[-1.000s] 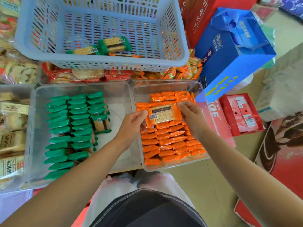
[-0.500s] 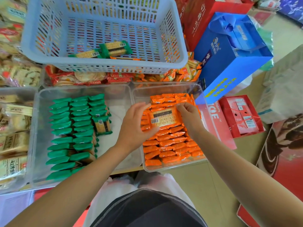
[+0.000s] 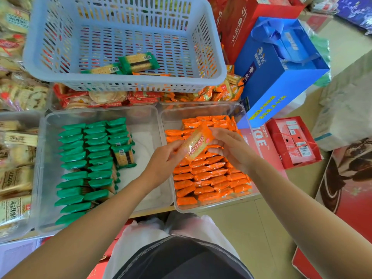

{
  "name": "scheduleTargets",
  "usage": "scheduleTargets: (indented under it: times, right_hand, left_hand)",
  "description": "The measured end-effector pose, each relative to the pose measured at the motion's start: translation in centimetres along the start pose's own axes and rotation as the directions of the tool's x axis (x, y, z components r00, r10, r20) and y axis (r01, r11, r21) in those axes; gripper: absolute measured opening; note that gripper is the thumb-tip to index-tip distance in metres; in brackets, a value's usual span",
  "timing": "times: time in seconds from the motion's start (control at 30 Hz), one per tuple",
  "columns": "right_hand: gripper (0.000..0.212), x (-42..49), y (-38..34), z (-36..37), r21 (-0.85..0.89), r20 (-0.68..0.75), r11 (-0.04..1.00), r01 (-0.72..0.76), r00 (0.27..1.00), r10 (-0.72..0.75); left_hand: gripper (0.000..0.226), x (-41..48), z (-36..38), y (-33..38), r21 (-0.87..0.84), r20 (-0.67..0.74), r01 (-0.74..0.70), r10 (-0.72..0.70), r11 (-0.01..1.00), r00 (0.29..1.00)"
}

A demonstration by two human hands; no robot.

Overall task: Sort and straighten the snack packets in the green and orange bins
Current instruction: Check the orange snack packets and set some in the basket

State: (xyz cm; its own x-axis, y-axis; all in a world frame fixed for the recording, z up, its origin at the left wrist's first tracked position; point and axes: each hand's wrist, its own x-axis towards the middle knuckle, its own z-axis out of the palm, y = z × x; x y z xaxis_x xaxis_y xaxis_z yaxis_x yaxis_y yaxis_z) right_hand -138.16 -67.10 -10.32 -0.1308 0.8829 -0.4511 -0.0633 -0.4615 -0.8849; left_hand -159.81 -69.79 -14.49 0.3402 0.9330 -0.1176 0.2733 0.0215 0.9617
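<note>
- The held packet [image 3: 196,144] was an orange wrapper with a clear window showing a pale, square cracker. Red print ran across its face but was too blurred to read.
- The held packet was tilted, with its lower end toward the person's left. It was raised over the far half of the orange bin [image 3: 203,208].
- The left hand [image 3: 163,164] pinched the lower end between thumb and fingertips. The right hand [image 3: 231,148] gripped the upper end with curled fingers. Both hands were clamped on the same packet, one at each end.
- The orange bin, a clear tub, contained orange packets [image 3: 209,178] standing on edge in close rows.
- The green bin [image 3: 47,141], a matching clear tub just beside the orange bin on its left, contained green packets [image 3: 80,158] on edge in three columns.
- One loose green packet [image 3: 123,156] lay against the right column, barcode side up.
- A blue basket [image 3: 128,84] sat behind both bins. Two green basket packets [image 3: 138,62] lay against its near wall.
- A blue gift bag [image 3: 281,73] and a red carton [image 3: 293,141] stood to the right of the orange bin.
- The hands and the held packet hid the middle rows of orange packets. The left forearm crossed the near right corner of the green bin.
</note>
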Motion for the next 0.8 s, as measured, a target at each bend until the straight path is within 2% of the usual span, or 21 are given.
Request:
scheduleTargets:
  times: [0.07,0.13,0.23,0.33,0.47,0.5,0.57,0.67,0.73,0.8]
  right_hand:
    - [0.013,-0.2,0.2,0.0,-0.013,0.019,1.000,0.022,1.000,-0.022]
    - [0.008,-0.2,0.2,0.1,0.018,-0.053,0.999,0.033,0.998,-0.032]
    - [0.007,0.1,0.3,-0.1,0.038,-0.158,0.998,0.043,0.987,-0.037]
    - [0.011,0.3,0.3,-0.1,0.033,-0.168,0.997,0.066,0.984,-0.060]
    - [0.011,0.6,0.2,0.0,0.043,-0.179,0.995,0.094,0.980,-0.085]
    - [0.010,0.8,0.1,0.0,0.035,-0.183,0.997,0.074,0.981,-0.066]
    - [0.020,1.2,0.0,0.2,0.041,-0.173,0.999,-0.010,0.985,0.017]
    - [0.030,1.6,-0.4,0.6,0.114,-0.078,0.983,-0.145,0.985,0.154]
    - [0.020,1.8,-0.4,0.8,0.089,-0.029,0.985,-0.149,0.988,0.152]
    - [0.014,2.4,-0.4,1.1,0.048,-0.062,0.995,-0.091,0.994,0.094]
  left_hand:
    - [0.027,0.0,0.2,0.3,-0.148,0.048,0.071,-0.065,0.986,0.997]
    - [0.031,0.2,0.4,0.5,-0.226,0.077,0.118,-0.103,0.967,0.992]
    - [0.040,0.5,0.3,0.9,-0.284,0.067,0.160,-0.147,0.945,0.987]
    - [0.057,0.8,-0.2,0.9,-0.317,0.069,0.211,-0.199,0.925,0.977]
    - [0.042,0.9,-0.3,0.3,-0.352,0.077,0.195,-0.179,0.915,0.981]
    - [0.038,1.0,-0.2,0.0,-0.340,0.069,0.182,-0.169,0.923,0.983]
    - [0.036,1.0,0.0,-0.4,-0.264,0.002,0.124,-0.128,0.956,0.992]
    - [0.040,1.0,0.0,-0.9,0.006,-0.170,-0.016,0.017,1.000,0.985]
    - [0.044,1.1,-0.1,-1.0,0.181,-0.233,-0.071,0.113,0.981,0.966]
    - [0.049,1.6,-0.5,-1.3,0.292,-0.251,-0.085,0.162,0.953,0.954]
